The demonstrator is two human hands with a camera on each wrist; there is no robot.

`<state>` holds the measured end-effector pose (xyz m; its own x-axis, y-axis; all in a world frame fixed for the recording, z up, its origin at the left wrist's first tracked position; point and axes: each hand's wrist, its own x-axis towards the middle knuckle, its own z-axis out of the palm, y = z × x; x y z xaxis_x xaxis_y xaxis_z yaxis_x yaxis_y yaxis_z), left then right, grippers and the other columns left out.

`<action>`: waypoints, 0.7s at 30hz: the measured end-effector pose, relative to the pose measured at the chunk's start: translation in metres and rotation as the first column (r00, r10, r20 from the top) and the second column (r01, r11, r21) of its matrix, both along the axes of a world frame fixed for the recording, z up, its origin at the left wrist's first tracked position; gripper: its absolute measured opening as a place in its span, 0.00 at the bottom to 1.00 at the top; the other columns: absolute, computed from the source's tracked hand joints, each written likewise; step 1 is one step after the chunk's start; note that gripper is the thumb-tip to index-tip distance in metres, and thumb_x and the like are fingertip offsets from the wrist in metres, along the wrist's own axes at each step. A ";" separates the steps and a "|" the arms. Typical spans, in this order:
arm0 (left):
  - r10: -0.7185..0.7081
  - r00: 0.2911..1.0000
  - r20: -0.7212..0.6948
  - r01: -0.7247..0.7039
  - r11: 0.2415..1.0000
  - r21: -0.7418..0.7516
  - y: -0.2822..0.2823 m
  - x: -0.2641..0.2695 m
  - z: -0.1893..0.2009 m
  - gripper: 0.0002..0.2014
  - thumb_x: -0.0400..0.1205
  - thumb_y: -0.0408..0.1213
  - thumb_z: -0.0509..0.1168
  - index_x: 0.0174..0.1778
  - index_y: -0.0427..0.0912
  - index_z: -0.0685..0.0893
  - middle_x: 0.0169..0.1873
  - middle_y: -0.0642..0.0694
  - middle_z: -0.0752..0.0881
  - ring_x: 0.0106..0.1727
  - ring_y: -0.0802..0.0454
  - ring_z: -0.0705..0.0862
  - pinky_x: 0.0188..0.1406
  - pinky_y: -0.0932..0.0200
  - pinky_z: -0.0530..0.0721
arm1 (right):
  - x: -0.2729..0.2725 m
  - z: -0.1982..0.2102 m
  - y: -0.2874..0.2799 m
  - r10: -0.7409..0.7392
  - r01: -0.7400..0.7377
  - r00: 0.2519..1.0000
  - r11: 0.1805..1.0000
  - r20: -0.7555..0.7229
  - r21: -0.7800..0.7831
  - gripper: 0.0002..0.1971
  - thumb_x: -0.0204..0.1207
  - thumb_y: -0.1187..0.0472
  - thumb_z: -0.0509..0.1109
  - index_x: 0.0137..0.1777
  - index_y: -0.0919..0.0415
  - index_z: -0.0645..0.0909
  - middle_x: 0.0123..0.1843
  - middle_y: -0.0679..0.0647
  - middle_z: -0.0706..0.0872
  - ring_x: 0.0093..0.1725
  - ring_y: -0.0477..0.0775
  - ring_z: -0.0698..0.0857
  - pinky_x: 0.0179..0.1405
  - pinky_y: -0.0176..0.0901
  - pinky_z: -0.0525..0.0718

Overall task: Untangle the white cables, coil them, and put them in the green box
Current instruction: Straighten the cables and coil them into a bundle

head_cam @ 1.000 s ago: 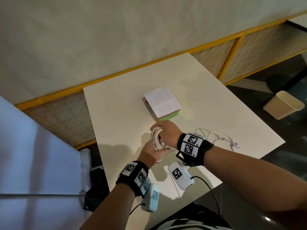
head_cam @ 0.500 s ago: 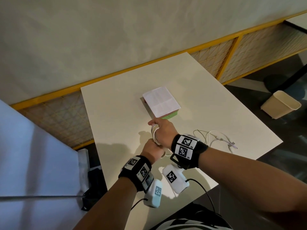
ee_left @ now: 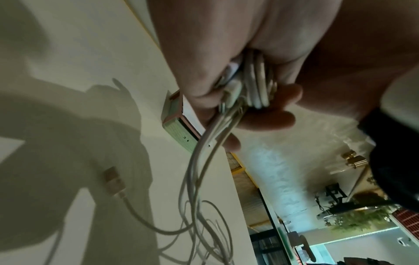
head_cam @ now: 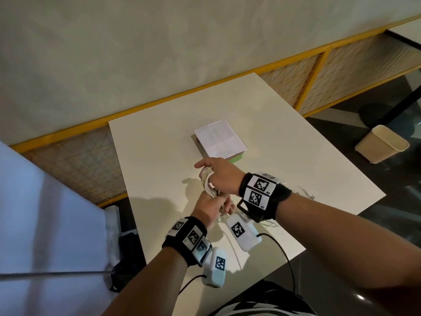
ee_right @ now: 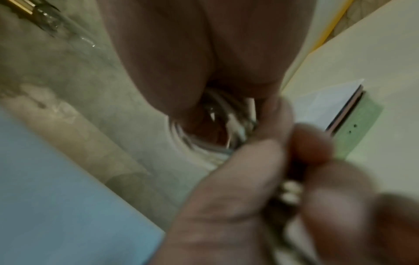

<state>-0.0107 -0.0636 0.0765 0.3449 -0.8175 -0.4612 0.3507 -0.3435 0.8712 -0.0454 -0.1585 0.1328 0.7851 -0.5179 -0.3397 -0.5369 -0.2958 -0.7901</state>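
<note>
A coil of white cable (head_cam: pixel 206 184) is looped round the fingers of my right hand (head_cam: pixel 215 175), just above the table; the index finger sticks out. Below it, my left hand (head_cam: pixel 210 207) grips the coil's lower end (ee_left: pixel 254 89), and loose strands hang from that grip. The left wrist view shows the remaining white cables (ee_left: pixel 204 224) lying tangled on the table, with a USB plug (ee_left: pixel 113 179) beside them. The green box (head_cam: pixel 235 158) stands just beyond my hands, with a white sheet of paper (head_cam: pixel 219 139) over its top. The right wrist view is blurred.
The white table (head_cam: pixel 159 156) ends close to my body, and its right edge is near the loose cable ends (head_cam: pixel 306 193). A yellow-framed mesh rail (head_cam: pixel 296 87) runs behind it. A beige bin (head_cam: pixel 382 147) stands on the dark floor at right.
My left hand has curled round the lower end of the coil, tucked under the right hand. The right hand keeps the coil and has shifted slightly left.
</note>
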 end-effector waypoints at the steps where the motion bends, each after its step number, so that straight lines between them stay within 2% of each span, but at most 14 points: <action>1: 0.031 0.998 -0.050 -0.032 0.999 -0.035 0.001 0.001 -0.001 0.16 0.85 0.25 0.57 0.30 0.35 0.76 0.17 0.45 0.74 0.18 0.52 0.76 0.25 0.62 0.82 | -0.003 0.001 -0.002 0.017 -0.017 1.000 1.000 0.009 0.001 0.27 0.70 0.72 0.61 0.70 0.54 0.73 0.61 0.54 0.81 0.60 0.55 0.80 0.53 0.39 0.76; 4: 0.168 0.974 -0.155 -0.179 0.982 -0.057 0.002 0.011 -0.002 0.12 0.85 0.24 0.57 0.36 0.32 0.80 0.17 0.45 0.82 0.20 0.49 0.81 0.30 0.53 0.88 | -0.017 -0.003 -0.006 -0.022 0.004 0.993 0.988 0.113 0.154 0.34 0.70 0.69 0.70 0.76 0.55 0.65 0.62 0.51 0.76 0.62 0.54 0.79 0.58 0.43 0.80; 6: 0.236 0.952 -0.193 -0.250 0.967 -0.053 0.003 0.017 -0.001 0.10 0.84 0.26 0.59 0.38 0.32 0.82 0.18 0.44 0.85 0.20 0.50 0.84 0.26 0.57 0.87 | -0.031 -0.015 -0.008 -0.023 -0.019 0.990 0.959 0.142 0.284 0.40 0.70 0.63 0.75 0.79 0.55 0.58 0.68 0.51 0.74 0.68 0.52 0.75 0.69 0.48 0.76; 8: 0.238 0.952 -0.194 -0.255 0.965 -0.065 0.002 0.020 0.003 0.11 0.84 0.33 0.61 0.39 0.34 0.84 0.16 0.47 0.81 0.19 0.51 0.81 0.23 0.61 0.83 | -0.044 -0.031 -0.004 0.092 -0.117 0.992 0.929 0.087 0.352 0.49 0.65 0.56 0.78 0.81 0.52 0.50 0.72 0.52 0.72 0.72 0.49 0.71 0.74 0.49 0.71; 9: 0.238 0.947 -0.215 -0.258 0.963 -0.074 0.001 0.021 0.005 0.12 0.84 0.35 0.62 0.37 0.35 0.84 0.15 0.49 0.77 0.18 0.52 0.77 0.21 0.61 0.81 | -0.049 -0.039 -0.002 0.171 -0.176 0.984 0.918 0.045 0.357 0.52 0.64 0.55 0.79 0.81 0.50 0.48 0.71 0.52 0.73 0.71 0.47 0.71 0.74 0.48 0.71; 10: 0.244 0.933 -0.265 -0.272 0.959 -0.074 -0.001 0.022 0.006 0.13 0.84 0.36 0.61 0.36 0.35 0.82 0.14 0.50 0.73 0.16 0.53 0.74 0.20 0.62 0.79 | -0.052 -0.045 0.002 0.247 -0.230 0.969 0.911 -0.007 0.344 0.50 0.62 0.55 0.80 0.79 0.49 0.51 0.69 0.50 0.76 0.68 0.45 0.73 0.73 0.46 0.71; 11: 0.246 0.914 -0.322 -0.284 0.956 -0.077 -0.003 0.022 0.008 0.13 0.85 0.37 0.60 0.36 0.35 0.81 0.13 0.51 0.70 0.15 0.55 0.71 0.20 0.62 0.78 | -0.053 -0.049 0.006 0.301 -0.265 0.951 0.911 -0.070 0.316 0.46 0.62 0.55 0.81 0.77 0.52 0.58 0.65 0.48 0.79 0.63 0.43 0.76 0.70 0.42 0.72; 12: 0.241 0.899 -0.366 -0.290 0.953 -0.085 -0.006 0.021 0.010 0.13 0.85 0.37 0.60 0.37 0.35 0.80 0.13 0.52 0.69 0.14 0.56 0.70 0.19 0.62 0.79 | -0.054 -0.054 0.009 0.332 -0.284 0.934 0.915 -0.131 0.287 0.37 0.63 0.54 0.80 0.70 0.56 0.67 0.59 0.47 0.84 0.57 0.42 0.80 0.64 0.40 0.74; 14: 0.224 0.889 -0.399 -0.281 0.955 -0.090 -0.009 0.019 0.012 0.15 0.84 0.41 0.61 0.33 0.37 0.77 0.12 0.52 0.67 0.13 0.57 0.68 0.19 0.62 0.79 | -0.055 -0.059 0.015 0.355 -0.296 0.912 0.916 -0.203 0.270 0.15 0.69 0.55 0.74 0.54 0.55 0.79 0.42 0.51 0.90 0.43 0.45 0.84 0.55 0.40 0.76; 16: 0.214 0.898 -0.385 -0.263 0.961 -0.080 -0.008 0.020 0.011 0.16 0.75 0.46 0.66 0.28 0.41 0.73 0.12 0.53 0.66 0.12 0.58 0.67 0.19 0.62 0.79 | -0.055 -0.061 0.019 0.365 -0.290 0.902 0.908 -0.232 0.302 0.01 0.75 0.56 0.68 0.43 0.49 0.80 0.24 0.50 0.85 0.32 0.53 0.83 0.46 0.44 0.79; 17: 0.218 0.903 -0.371 -0.263 0.962 -0.076 -0.006 0.023 0.010 0.16 0.71 0.47 0.69 0.26 0.43 0.70 0.12 0.53 0.65 0.12 0.58 0.66 0.19 0.62 0.78 | -0.056 -0.062 0.018 0.362 -0.284 0.893 0.914 -0.267 0.291 0.04 0.76 0.55 0.67 0.40 0.50 0.80 0.21 0.49 0.82 0.27 0.55 0.81 0.41 0.44 0.81; 19: 0.249 0.905 -0.345 -0.285 0.957 -0.059 -0.002 0.034 0.007 0.17 0.69 0.44 0.71 0.25 0.45 0.68 0.12 0.53 0.63 0.12 0.58 0.65 0.18 0.62 0.76 | -0.062 -0.062 0.012 0.377 -0.329 0.831 0.926 -0.410 0.184 0.08 0.75 0.52 0.68 0.40 0.55 0.82 0.28 0.55 0.85 0.30 0.59 0.82 0.36 0.46 0.83; 21: 0.252 0.922 -0.294 -0.275 0.961 -0.036 0.004 0.047 0.003 0.17 0.72 0.41 0.72 0.26 0.46 0.69 0.12 0.54 0.63 0.12 0.58 0.64 0.19 0.62 0.74 | -0.069 -0.063 0.000 0.347 -0.429 0.745 0.903 -0.569 -0.012 0.13 0.74 0.49 0.68 0.44 0.59 0.85 0.42 0.60 0.89 0.39 0.59 0.84 0.43 0.46 0.82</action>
